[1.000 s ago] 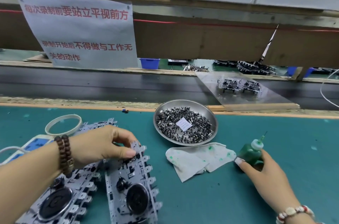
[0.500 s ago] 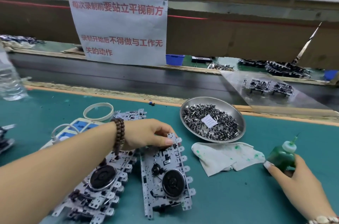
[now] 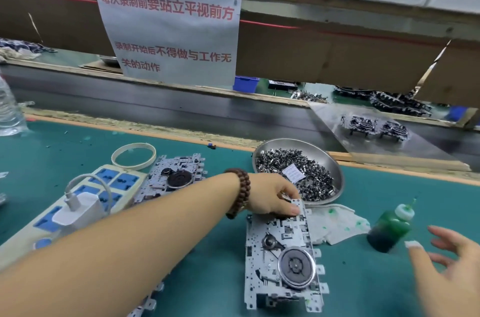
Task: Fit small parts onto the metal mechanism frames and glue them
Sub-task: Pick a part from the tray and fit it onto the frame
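A metal mechanism frame point(image 3: 281, 259) with a round black wheel lies flat on the green mat. My left hand point(image 3: 272, 197) pinches its far end, thumb on top. A round steel bowl point(image 3: 335, 168) full of small dark parts stands just beyond that hand. The green glue bottle point(image 3: 389, 228) with a white nozzle stands upright on the right. My right hand point(image 3: 446, 272) hovers beside it with spread fingers, not touching it. A second frame point(image 3: 171, 179) lies further left, and more frames are partly hidden under my left forearm.
A stained white cloth point(image 3: 337, 223) lies between the frame and the bottle. A power strip point(image 3: 78, 202) with a white charger and a white ring point(image 3: 133, 155) sit at left. A conveyor belt point(image 3: 181, 111) runs behind the mat, carrying a steel plate point(image 3: 337, 119) with two assemblies.
My right hand has let go of the glue bottle and opened beside it. My left hand has slid the frame to the right, toward the bowl. The camera has turned left.
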Available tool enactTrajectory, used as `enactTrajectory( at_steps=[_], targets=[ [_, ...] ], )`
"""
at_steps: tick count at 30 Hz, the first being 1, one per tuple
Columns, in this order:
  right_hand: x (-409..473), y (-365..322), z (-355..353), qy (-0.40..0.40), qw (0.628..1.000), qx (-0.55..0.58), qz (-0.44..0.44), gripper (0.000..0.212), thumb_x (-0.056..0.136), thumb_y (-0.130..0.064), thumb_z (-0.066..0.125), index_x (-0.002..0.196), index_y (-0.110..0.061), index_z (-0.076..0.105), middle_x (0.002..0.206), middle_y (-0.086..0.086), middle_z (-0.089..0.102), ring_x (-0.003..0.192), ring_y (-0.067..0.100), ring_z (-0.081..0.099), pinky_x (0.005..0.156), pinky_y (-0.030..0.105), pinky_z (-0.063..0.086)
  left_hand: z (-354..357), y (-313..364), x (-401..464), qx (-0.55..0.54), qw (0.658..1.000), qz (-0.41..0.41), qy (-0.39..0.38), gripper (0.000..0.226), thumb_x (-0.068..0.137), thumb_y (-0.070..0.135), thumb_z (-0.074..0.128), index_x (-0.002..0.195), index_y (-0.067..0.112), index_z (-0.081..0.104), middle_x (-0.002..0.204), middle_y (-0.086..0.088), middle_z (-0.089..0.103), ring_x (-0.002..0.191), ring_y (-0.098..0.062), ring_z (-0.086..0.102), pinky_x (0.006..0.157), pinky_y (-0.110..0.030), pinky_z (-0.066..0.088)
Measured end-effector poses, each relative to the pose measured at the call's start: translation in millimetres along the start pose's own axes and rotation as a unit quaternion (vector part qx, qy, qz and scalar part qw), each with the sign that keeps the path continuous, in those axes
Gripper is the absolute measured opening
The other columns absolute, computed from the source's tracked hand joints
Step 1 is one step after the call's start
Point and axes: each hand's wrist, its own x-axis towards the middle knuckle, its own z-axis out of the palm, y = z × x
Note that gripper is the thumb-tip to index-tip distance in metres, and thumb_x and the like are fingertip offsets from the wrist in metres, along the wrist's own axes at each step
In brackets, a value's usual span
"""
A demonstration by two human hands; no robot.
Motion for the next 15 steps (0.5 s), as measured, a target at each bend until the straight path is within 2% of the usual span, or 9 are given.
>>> enactTrajectory(
  at_steps=[2, 5, 7, 10, 15],
  targets=[
    [-1.2, -13.2, 4.9, -0.078, 0.995, -0.001, -0.055, 0.045, 0.081, 0.007, 0.061, 0.082, -0.037, 0.052, 0.089, 0.005, 0.058, 0.066, -0.009, 0.055, 0.059, 0.0, 0.038, 10.5, 13.6, 15.2, 0.03, 0.999, 0.007, -0.011, 0.033, 0.092, 0.033, 0.05, 0.118, 0.014, 0.056, 0.124, -0.004, 0.056, 0.088, -0.008, 0.048, 0.088, -0.026, 0.038],
    [10.3, -37.0, 29.0, -0.207, 0.967, -0.076, -0.13, 0.028, 0.084, -0.004, 0.06, 0.078, -0.032, 0.061, 0.086, -0.006, 0.066, 0.075, -0.001, 0.058, 0.068, 0.005, 0.041, 28.3, 26.5, 35.4, 0.075, 0.997, -0.008, 0.007, 0.037, 0.092, 0.033, 0.052, 0.123, 0.013, 0.053, 0.127, -0.006, 0.053, 0.099, -0.014, 0.049, 0.089, -0.028, 0.039],
    [26.5, -47.8, 49.3, -0.275, 0.945, -0.123, -0.125, 0.021, 0.089, -0.01, 0.057, 0.081, -0.03, 0.061, 0.091, -0.007, 0.066, 0.079, 0.001, 0.058, 0.076, 0.016, 0.043, 37.9, 29.8, 43.1, 0.093, 0.995, -0.027, 0.03, 0.036, 0.092, 0.031, 0.052, 0.123, 0.012, 0.052, 0.126, -0.007, 0.054, 0.109, -0.02, 0.052, 0.089, -0.029, 0.04],
    [51.7, -54.6, 81.1, -0.33, 0.912, -0.21, -0.125, 0.015, 0.092, -0.015, 0.054, 0.096, -0.021, 0.067, 0.101, -0.001, 0.066, 0.084, 0.008, 0.056, 0.077, 0.014, 0.039, 47.5, 27.3, 44.3, 0.091, 0.993, -0.04, 0.07, 0.032, 0.092, 0.03, 0.051, 0.119, 0.013, 0.052, 0.121, -0.007, 0.057, 0.108, -0.023, 0.054, 0.09, -0.031, 0.043],
    [69.8, -61.1, 111.6, -0.455, 0.805, -0.353, -0.14, 0.02, 0.09, -0.013, 0.056, 0.107, -0.015, 0.067, 0.115, 0.001, 0.065, 0.105, 0.014, 0.059, 0.094, 0.023, 0.044, 61.7, 18.8, 28.3, 0.027, 0.987, -0.042, 0.152, 0.026, 0.092, 0.03, 0.049, 0.118, 0.024, 0.051, 0.115, 0.001, 0.06, 0.108, -0.018, 0.054, 0.097, -0.04, 0.042]
  ],
)
